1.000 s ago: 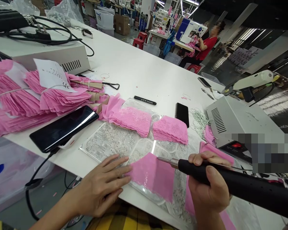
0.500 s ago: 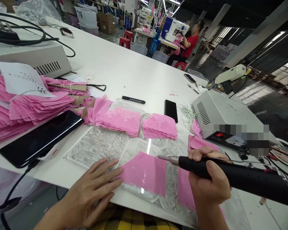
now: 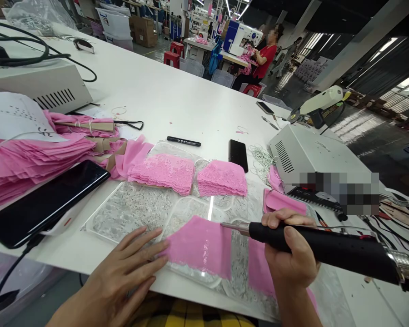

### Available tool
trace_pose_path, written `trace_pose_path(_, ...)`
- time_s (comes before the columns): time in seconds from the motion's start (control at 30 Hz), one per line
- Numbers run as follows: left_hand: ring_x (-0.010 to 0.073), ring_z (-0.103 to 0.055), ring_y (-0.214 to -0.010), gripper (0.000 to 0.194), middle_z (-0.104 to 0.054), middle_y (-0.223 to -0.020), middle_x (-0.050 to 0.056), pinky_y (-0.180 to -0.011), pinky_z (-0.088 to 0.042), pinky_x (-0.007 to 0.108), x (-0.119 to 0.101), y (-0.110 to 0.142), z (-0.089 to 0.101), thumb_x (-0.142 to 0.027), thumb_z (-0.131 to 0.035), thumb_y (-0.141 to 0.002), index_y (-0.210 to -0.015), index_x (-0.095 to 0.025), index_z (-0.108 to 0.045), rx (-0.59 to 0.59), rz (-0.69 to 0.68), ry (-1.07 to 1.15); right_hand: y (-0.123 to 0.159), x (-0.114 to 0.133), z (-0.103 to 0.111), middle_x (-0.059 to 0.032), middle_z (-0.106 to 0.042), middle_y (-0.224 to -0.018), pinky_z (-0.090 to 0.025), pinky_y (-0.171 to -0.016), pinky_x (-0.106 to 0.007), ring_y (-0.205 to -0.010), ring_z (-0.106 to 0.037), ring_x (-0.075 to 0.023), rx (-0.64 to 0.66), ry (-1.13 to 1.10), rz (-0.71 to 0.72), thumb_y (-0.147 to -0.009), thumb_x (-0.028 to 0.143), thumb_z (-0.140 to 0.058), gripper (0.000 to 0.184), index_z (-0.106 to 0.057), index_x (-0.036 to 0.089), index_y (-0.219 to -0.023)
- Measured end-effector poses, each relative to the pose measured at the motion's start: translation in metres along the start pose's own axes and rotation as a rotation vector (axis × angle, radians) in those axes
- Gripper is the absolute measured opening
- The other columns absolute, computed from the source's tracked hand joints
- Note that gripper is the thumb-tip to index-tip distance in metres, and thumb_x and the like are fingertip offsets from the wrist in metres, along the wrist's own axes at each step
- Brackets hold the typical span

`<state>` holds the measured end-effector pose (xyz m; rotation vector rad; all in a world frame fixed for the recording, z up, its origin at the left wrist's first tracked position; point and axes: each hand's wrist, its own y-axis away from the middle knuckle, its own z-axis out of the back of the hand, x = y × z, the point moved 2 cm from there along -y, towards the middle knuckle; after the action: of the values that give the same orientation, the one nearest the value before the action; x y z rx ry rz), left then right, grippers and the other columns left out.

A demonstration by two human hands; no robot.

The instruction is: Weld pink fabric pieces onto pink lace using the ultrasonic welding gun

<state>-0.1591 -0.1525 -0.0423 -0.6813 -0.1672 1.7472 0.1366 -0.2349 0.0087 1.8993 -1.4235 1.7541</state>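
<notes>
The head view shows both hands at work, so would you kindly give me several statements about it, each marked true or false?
1. The right hand's grip is closed around the black tool handle. True.
2. The left hand's grip is closed around a phone. False: it is spread open at the left edge of the pink fabric piece.
3. The metal tip is by the upper right corner of that piece. True.
4. The black marker lies on the left lace stack. False: it lies beyond it, on the white table.
</notes>
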Motion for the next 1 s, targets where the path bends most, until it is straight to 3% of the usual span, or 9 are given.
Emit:
trace_pose_path(0.23,0.0289,-0.037,-0.138,0.051,-0.058,-0.135,0.004,-0.113,-0.031,0.053,-0.001,0.000,-0.001,-0.003,-0.047,-0.087,-0.133,-0.023,-0.052,-0.013,0.036,0.029,-0.005,0.008,0.013,0.0000,-0.055,-0.076,-0.045,-0.055,-0.031,-0.057,-0.051,-0.0103,-0.069,-0.025,-0.002,-0.066,0.018,-0.056,0.007,-0.058,0.017,-0.073)
trace_pose_path(0.47,0.0286,-0.040,-0.137,0.049,-0.060,-0.132,0.004,-0.111,-0.035,0.054,-0.001,0.001,-0.002,-0.005,-0.047,-0.087,-0.131,-0.025,-0.055,-0.024,0.057,0.031,0.008,0.022,0.031,0.0005,-0.053,-0.071,-0.043,-0.052,-0.029,-0.054,-0.048,-0.0100,-0.031,-0.004,-0.055,-0.065,0.021,-0.054,0.011,-0.058,0.018,-0.075)
trace_pose_path(1.0,0.0301,-0.040,-0.136,0.049,-0.060,-0.132,0.005,-0.110,-0.036,0.055,0.000,-0.001,-0.001,-0.005,-0.048,-0.087,-0.131,-0.024,-0.055,-0.010,0.047,0.023,0.012,0.019,0.033,0.0002,-0.054,-0.075,-0.045,-0.054,-0.031,-0.057,-0.050,-0.0105,0.027,-0.018,-0.063,-0.071,0.021,-0.056,0.008,-0.058,0.019,-0.078)
